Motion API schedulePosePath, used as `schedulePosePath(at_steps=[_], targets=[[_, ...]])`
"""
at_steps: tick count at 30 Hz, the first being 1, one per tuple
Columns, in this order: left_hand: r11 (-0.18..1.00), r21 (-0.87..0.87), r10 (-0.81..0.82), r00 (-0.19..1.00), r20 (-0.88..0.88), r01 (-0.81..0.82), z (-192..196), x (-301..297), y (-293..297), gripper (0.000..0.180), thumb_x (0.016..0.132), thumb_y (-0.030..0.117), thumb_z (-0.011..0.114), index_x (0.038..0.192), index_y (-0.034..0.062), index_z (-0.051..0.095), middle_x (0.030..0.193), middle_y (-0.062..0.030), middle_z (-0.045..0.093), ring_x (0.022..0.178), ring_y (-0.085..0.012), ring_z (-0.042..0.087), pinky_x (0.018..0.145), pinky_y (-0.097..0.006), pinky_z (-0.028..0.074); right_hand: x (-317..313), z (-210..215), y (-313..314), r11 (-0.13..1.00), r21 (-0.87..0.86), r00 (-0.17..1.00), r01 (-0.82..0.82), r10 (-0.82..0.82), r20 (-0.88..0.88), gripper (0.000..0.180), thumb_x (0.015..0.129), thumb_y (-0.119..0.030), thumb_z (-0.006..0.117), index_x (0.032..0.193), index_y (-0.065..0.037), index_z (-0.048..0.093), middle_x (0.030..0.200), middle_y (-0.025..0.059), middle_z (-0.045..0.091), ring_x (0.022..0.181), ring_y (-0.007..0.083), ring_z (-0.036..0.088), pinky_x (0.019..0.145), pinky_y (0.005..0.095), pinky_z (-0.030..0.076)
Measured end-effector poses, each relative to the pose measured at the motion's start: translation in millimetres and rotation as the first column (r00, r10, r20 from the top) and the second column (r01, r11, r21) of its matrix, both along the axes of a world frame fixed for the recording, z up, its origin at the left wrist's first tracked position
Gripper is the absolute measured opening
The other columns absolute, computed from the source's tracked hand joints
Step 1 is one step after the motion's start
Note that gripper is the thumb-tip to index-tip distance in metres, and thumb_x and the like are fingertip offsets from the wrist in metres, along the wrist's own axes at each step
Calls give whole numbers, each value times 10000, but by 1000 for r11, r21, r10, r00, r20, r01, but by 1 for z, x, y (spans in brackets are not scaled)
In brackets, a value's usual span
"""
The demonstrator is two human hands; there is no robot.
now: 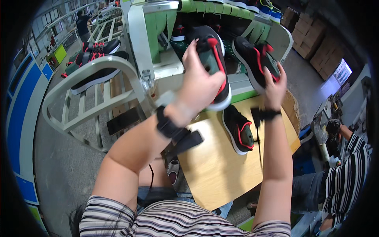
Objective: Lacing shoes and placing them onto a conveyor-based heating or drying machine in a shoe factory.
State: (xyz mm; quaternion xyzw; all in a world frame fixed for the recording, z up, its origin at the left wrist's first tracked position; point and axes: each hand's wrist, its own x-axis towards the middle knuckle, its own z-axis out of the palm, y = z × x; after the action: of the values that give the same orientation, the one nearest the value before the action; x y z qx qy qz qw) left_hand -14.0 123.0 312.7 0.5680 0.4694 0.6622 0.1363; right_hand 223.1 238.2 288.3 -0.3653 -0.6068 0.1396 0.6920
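My left hand (195, 87) is wrapped round a black sneaker (210, 61) with red trim and a white sole. It is held up at the opening of a pale machine (136, 37). In my right hand (274, 89) is a similar sneaker (248, 59), gripped at its heel end with the toe slanting up and left. Below them, a third sneaker (237, 128) stands on a light wooden table (209, 173). Both wrists wear black straps. Further sneakers show inside the opening, partly hidden behind the held pair.
Green strips (158, 25) hang at the machine's opening. On the left, a metal rack (92, 106) carries black and red sneakers (96, 75). More shoes stand on top of the machine. Cardboard boxes (308, 35) are stacked at the far right. A person in stripes (347, 181) works at the right.
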Motion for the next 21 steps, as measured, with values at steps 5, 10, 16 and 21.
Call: schedulePosePath(at_steps=[5,10,16,21], targets=[[906,-281,276,944,-179,-318,-20,-6,138,1061,757,142,645,1608,45,20,1625,-333,79,1485,-534,167,1218,-542,213,-15,-33,120,950,-128,788,286,-157,596,846,883,-105,751,1601,-187,310,1465,318,486,1442,398,408,1135,385,374],[841,-415,331,936,-117,-348,-10,-27,166,1108,779,196,647,1625,242,-66,1664,-277,-61,1485,-590,89,1219,-587,197,22,-77,30,711,-654,763,-259,566,312,747,928,-271,739,1559,-83,386,1512,237,490,1411,328,464,1128,391,396],[903,3,416,873,-254,-429,-56,34,103,1063,863,264,698,1636,218,-30,1655,-305,-63,1496,-588,32,1169,-710,125,76,-200,-134,741,-625,850,243,148,506,782,795,-277,830,1452,-57,467,1256,303,629,1195,445,602,987,445,498],[883,-440,-315,901,-298,163,-186,68,-33,781,985,346,626,1612,137,210,1650,-262,130,1522,-428,169,1195,-554,214,19,-192,-243,826,-462,767,324,57,639,686,861,-252,759,1408,46,469,1077,296,644,1005,471,616,862,503,503]])
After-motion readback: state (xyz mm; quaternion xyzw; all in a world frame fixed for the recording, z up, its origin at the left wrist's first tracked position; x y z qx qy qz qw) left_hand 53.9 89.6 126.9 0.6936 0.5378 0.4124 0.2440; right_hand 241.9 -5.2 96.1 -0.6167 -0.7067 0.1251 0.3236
